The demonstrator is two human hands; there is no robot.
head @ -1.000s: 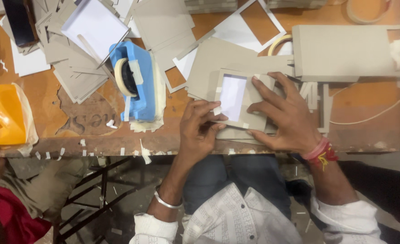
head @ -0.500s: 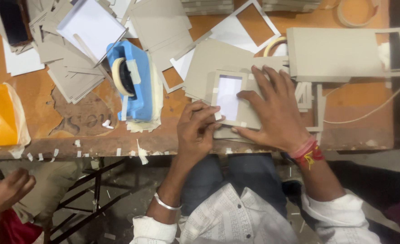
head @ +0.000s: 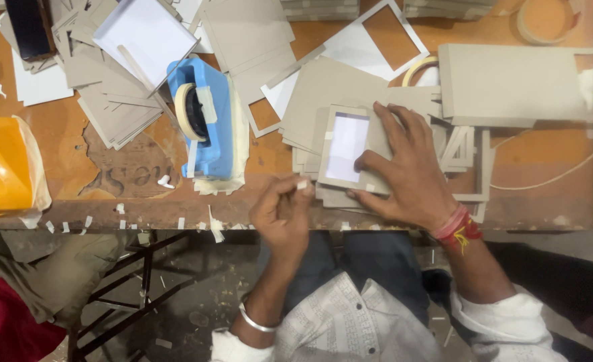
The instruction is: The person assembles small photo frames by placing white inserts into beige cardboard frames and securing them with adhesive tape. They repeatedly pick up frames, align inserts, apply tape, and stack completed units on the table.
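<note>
The right hand [head: 407, 177] lies flat and spread at the centre of the frame, fingers splayed over a grey cardboard frame [head: 350, 151] with a pale white window, pressing it onto a stack of grey boards [head: 330, 87] at the bench's front edge. A red and yellow thread bracelet [head: 457, 228] circles that wrist. Just left of it, below the frame's lower left corner, the left hand [head: 283, 214] hangs over the bench edge with its fingertips pinched together on a small scrap of pale tape [head: 302, 184]; a metal bangle [head: 255, 322] sits on its wrist.

Left of centre stands a blue tape dispenser [head: 209, 127] holding a roll of cream masking tape [head: 188, 110]. Short tape scraps [head: 212, 224] stick along the front lip of the orange wooden bench [head: 544, 194].

In the upper left lie scattered grey card offcuts [head: 112, 114] and a white rectangular sheet [head: 142, 37]. A yellow plastic object [head: 1, 164] sits at the far left edge. In the upper right rests a large flat grey board [head: 511, 84], with thin open card frames [head: 474, 157] just below it and a cream cord [head: 558, 177] trailing to the right edge. A flat ring of tape [head: 544, 20] lies in the top right corner.
</note>
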